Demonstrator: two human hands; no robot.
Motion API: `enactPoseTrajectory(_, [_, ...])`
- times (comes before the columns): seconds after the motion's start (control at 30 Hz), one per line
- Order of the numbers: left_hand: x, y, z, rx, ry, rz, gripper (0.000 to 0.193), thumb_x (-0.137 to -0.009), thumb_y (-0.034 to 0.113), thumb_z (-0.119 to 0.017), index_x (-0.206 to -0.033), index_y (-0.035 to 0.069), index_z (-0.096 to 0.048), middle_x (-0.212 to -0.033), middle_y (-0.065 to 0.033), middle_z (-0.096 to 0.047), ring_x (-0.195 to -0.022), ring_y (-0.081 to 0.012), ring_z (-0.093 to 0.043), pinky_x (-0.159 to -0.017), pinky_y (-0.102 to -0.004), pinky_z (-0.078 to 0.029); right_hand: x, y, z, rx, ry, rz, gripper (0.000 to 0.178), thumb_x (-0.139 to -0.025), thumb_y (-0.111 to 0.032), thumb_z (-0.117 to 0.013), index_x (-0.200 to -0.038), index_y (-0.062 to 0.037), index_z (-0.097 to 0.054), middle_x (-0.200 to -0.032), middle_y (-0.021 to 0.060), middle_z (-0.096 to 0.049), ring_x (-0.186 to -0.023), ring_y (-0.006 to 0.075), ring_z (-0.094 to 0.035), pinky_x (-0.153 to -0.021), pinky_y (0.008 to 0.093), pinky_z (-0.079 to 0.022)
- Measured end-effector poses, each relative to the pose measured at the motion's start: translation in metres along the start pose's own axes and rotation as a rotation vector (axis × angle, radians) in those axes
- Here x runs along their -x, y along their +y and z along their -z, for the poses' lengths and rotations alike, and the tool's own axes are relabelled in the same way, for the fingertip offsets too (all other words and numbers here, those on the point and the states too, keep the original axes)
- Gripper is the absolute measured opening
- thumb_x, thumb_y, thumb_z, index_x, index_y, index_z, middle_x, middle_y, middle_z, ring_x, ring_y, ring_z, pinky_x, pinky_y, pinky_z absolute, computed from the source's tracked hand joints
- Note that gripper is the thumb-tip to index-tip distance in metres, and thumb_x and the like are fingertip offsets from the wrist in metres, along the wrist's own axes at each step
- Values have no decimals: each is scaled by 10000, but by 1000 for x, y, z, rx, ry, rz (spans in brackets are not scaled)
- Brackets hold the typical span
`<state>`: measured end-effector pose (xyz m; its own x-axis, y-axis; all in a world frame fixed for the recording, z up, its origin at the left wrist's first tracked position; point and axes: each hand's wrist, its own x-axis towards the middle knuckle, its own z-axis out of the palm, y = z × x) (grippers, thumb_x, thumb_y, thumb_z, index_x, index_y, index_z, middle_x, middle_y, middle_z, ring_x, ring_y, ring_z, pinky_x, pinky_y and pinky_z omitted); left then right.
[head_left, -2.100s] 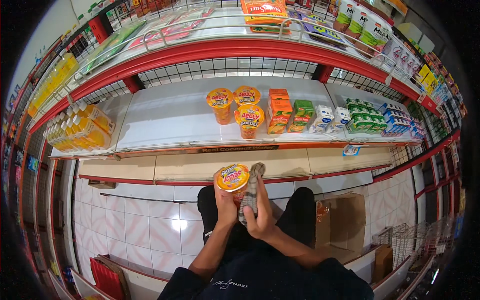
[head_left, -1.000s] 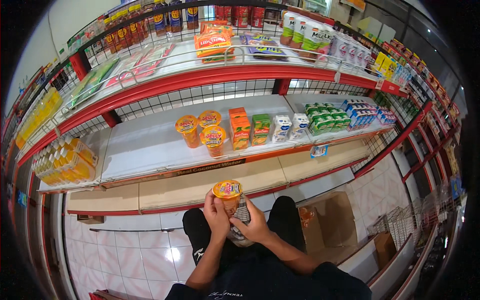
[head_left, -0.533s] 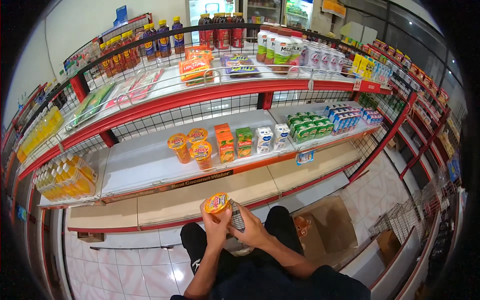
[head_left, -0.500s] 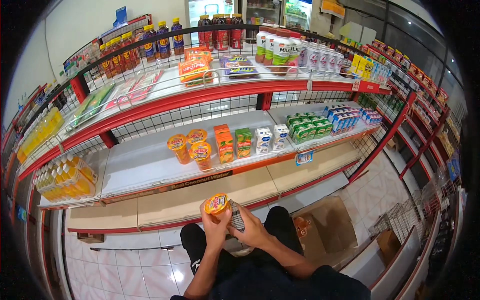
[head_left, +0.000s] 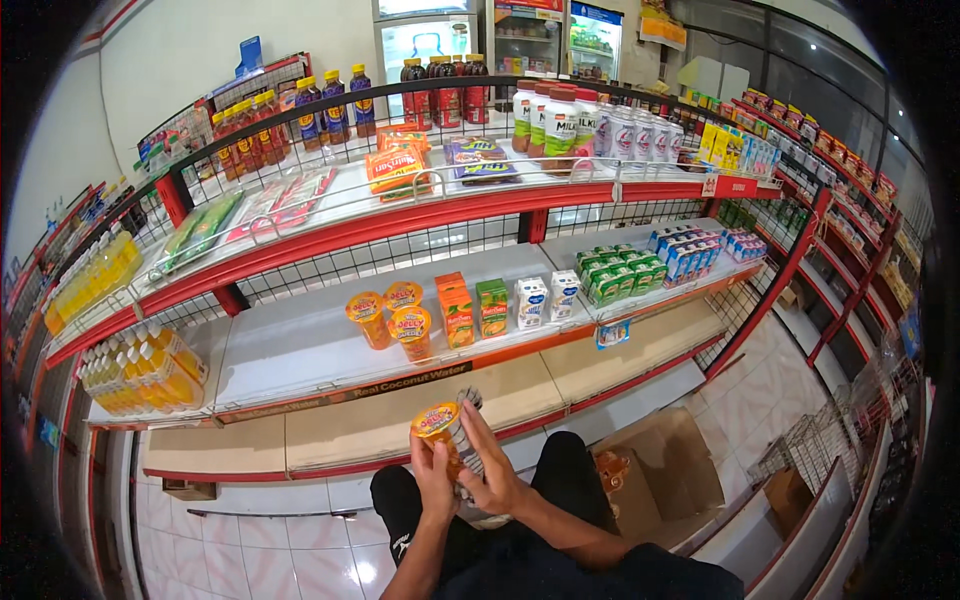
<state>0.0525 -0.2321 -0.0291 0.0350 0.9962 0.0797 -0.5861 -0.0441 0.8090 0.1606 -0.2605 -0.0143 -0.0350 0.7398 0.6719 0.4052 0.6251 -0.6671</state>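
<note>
Left hand (head_left: 434, 482) gripping an orange cup (head_left: 436, 422) before the beige bottom shelf's (head_left: 360, 428) front edge; right hand (head_left: 496, 482) pressing a grey cloth (head_left: 470, 397) against it, apparently wiping. Turning it next would need a looser left grip.

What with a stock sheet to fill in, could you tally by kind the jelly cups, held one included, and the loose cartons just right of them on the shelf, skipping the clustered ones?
Jelly cups on the shelf: 3
Held jelly cup: 1
Orange cartons, one behind the other: 2
Green carton: 1
White cartons: 2
Total visible: 9
</note>
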Motion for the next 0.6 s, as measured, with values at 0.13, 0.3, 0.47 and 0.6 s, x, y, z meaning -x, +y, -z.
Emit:
enactPoseTrajectory(0.13, [-8, 5, 11, -175, -54, -65, 429, -934, 117, -587, -1311, 2, -415, -1193, -95, -554, -1103, -179, -535, -962, -310, -418, 2, 5, -8, -207, -6, -312, 604, -957, -201, -505, -1448, 72, -283, -1446, 291, -372, -1357, 378, -370, -1122, 391, -270])
enactPoseTrajectory(0.3, [-23, 6, 33, 120, 81, 93, 418, -1012, 345, -411, -1278, 28, -469, -1076, -95, -624, -888, -166, -625, -777, -297, -508, -10, 12, 19, -49, -63, -422, 497, -910, -168, -613, -1329, 57, -469, -1306, 235, -550, -1233, 267, -523, -1023, 358, -395])
enactPoseTrajectory(0.47, [-28, 12, 33, -358, -34, 94, 420, -893, 189, -599, -1256, 11, -483, -1087, -85, -612, -941, -190, -621, -816, -289, -492, -34, 0, 21, -188, 135, -282, 393, -855, -56, -636, -1222, 56, -551, -1279, 229, -573, -1214, 272, -541, -1030, 363, -394])
enactPoseTrajectory(0.6, [-34, 28, 27, -766, -326, -407, 419, -758, 156, -708, -1098, -16, -534, -959, -95, -561, -851, -175, -546, -760, -291, -452, -57, 1, 24, 29, -145, 118, 398, -777, -79, -685, -1151, 37, -616, -1281, 202, -582, -1227, 340, -540, -1050, 426, -388])
